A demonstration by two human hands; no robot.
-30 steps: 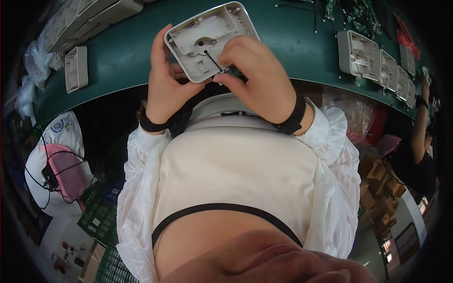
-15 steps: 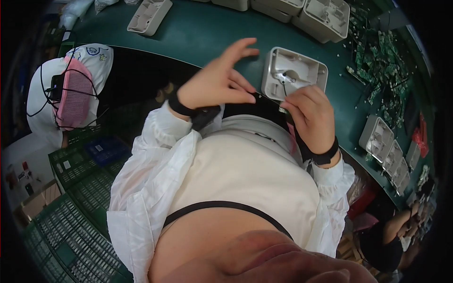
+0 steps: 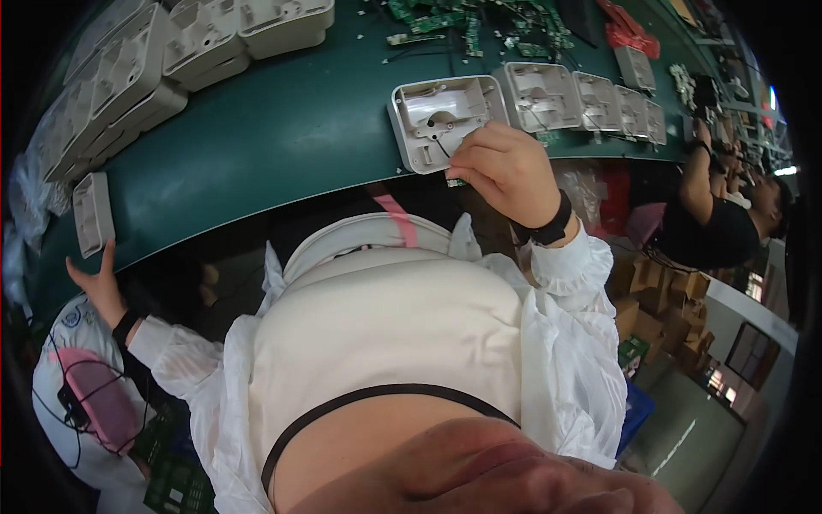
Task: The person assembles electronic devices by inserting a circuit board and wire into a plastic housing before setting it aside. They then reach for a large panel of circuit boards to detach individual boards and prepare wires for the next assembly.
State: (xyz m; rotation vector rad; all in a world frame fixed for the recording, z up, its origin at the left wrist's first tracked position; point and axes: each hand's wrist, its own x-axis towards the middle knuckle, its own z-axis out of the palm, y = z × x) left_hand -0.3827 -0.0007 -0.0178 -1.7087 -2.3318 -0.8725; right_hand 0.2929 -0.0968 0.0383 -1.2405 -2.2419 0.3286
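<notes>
My right hand (image 3: 507, 176) is closed in a pinch at the near edge of a pale plastic housing (image 3: 467, 92). It grips a small green circuit board (image 3: 455, 179), whose lower end shows below the fingertips. A thin black wire (image 3: 443, 147) runs from the housing's inside toward those fingers. At the far left, my left hand (image 3: 100, 284) is open, thumb and fingers spread. Its fingertips are at the near end of another pale housing (image 3: 92, 214); whether they touch it I cannot tell.
Stacked pale housings (image 3: 201, 38) line the back left of the green table (image 3: 282, 120). A row of open housings (image 3: 539, 94) extends right. Loose circuit boards (image 3: 471, 26) lie at the back. A person (image 3: 715, 206) sits at the right; a pink-and-white bundle with cables (image 3: 98, 398) is at lower left.
My left hand has moved far left, from near the right hand to the single housing there. My right hand keeps its pinch by the housing. The view has turned.
</notes>
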